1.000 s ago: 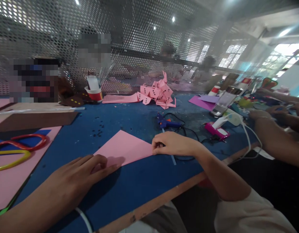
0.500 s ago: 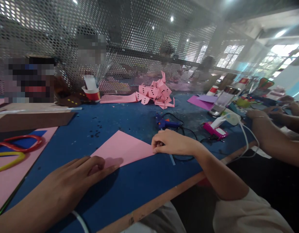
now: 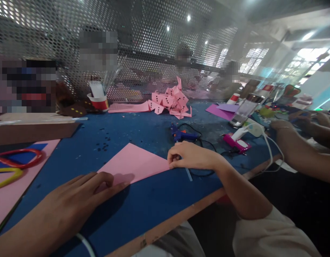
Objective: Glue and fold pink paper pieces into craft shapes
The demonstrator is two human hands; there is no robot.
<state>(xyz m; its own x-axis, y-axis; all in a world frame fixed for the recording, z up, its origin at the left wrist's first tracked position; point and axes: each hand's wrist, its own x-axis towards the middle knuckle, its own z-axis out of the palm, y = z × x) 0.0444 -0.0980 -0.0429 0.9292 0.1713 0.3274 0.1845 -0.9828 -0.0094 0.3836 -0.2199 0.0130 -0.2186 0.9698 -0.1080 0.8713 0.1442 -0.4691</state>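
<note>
A pink sheet of paper (image 3: 135,161), triangular as it lies, rests on the blue table. My left hand (image 3: 81,192) is closed at its left corner, fingers curled and thumb stretched along the near edge. Its shadow falls on the sheet. At the right corner, my right hand (image 3: 190,155) pinches the tip of the paper between thumb and fingers. Just behind my right hand lies a blue glue gun (image 3: 182,134) with a black cord, and a clear glue stick (image 3: 188,174) shows below that hand.
Red-handled scissors (image 3: 23,159) and yellow-handled ones (image 3: 9,175) lie on pink sheets at left. Farther back are a paper cup (image 3: 99,103), pink folded pieces (image 3: 170,100) and a clear bottle (image 3: 245,110). A pink glue gun (image 3: 236,142) and another person's arm (image 3: 301,146) are at right.
The view has shifted slightly, so the scene sits a little farther left. Both hands keep the same places on the pink paper.
</note>
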